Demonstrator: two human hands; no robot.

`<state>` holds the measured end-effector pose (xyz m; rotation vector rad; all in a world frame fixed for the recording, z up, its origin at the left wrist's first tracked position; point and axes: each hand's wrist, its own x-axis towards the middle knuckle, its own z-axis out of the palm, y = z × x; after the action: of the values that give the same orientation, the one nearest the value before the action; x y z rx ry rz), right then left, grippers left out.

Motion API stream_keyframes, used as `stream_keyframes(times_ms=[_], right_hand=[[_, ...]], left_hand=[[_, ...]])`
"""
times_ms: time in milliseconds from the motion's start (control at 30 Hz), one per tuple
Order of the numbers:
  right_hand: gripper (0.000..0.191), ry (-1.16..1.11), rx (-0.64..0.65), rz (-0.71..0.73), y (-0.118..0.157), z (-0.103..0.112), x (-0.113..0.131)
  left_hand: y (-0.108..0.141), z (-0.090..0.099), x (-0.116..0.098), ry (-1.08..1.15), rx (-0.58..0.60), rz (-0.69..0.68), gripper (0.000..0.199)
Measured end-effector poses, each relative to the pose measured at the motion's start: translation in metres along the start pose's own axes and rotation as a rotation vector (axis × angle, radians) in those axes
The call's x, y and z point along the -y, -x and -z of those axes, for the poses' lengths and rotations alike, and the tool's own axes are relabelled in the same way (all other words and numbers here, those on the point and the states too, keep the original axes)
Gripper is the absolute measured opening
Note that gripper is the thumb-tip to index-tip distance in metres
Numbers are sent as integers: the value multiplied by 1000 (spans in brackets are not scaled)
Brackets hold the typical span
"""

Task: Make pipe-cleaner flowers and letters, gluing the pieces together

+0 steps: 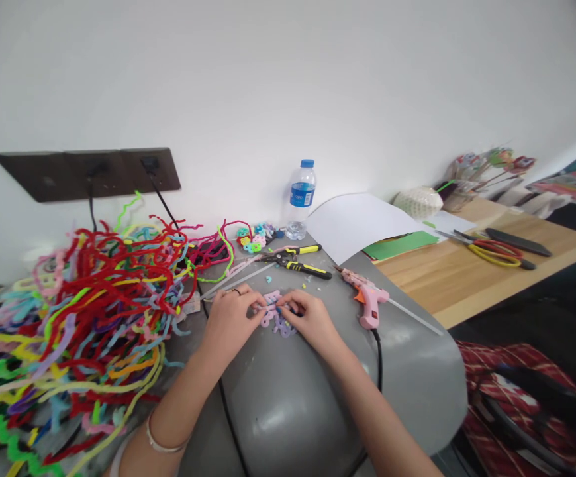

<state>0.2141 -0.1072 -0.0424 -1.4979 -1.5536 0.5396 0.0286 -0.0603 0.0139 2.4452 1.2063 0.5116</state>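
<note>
Between my two hands lies a small lilac pipe-cleaner piece (283, 326) made of curled loops, low over the grey table (298, 384). My left hand (235, 318) pinches its left side, with a dark ring on one finger. My right hand (312, 320) grips the other side with thumb and forefinger, and its remaining fingers curl in. The fingertips hide part of the loops. Just beyond the hands lie yellow-and-black pliers (302, 265). To the right, a pink glue gun (370, 301) rests on its side with a clear glue stick in it.
A large heap of coloured pipe cleaners (114, 318) covers the table's left. At the back stand a water bottle (301, 199) and small finished pipe-cleaner pieces (253, 238). White paper (362, 222), green sheets (400, 245) and scissors (496, 252) lie to the right. Black cords cross the table.
</note>
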Motion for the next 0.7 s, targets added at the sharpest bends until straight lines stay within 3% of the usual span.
stream_keyframes(times_ms=[200, 700], right_hand=[[13, -2, 0, -8, 0, 0, 1], [13, -27, 0, -14, -1, 1, 3]], left_hand=[[2, -8, -2, -105, 27, -21, 9], [1, -5, 0, -172, 59, -42, 12]])
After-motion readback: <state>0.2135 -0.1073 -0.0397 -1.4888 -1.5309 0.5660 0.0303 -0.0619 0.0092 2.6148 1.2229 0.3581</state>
